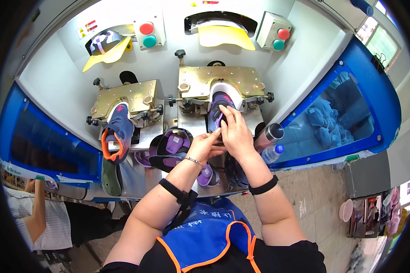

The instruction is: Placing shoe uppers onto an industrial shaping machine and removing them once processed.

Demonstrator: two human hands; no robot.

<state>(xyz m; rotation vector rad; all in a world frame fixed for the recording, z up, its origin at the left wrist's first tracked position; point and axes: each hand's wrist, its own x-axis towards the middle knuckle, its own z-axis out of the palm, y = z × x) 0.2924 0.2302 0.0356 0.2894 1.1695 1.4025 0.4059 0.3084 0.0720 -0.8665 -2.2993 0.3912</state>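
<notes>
A purple and dark sneaker sits toe-first in the white-lined notch of the right brass-coloured clamp plate. My right hand grips this sneaker from its right side, fingers reaching forward over its upper. At the heel end my left hand is closed on the same sneaker, its fingertips close to the right hand's. The heel is mostly hidden behind my hands. In the left clamp plate a navy sneaker with an orange collar sits toe-first, with neither hand on it.
Purple-lined shoes lie on the metal ledge between the stations, near a green sole-shaped piece. A tumbler and a bottle stand right of my hands. Red and green buttons are above. Another person is at lower left.
</notes>
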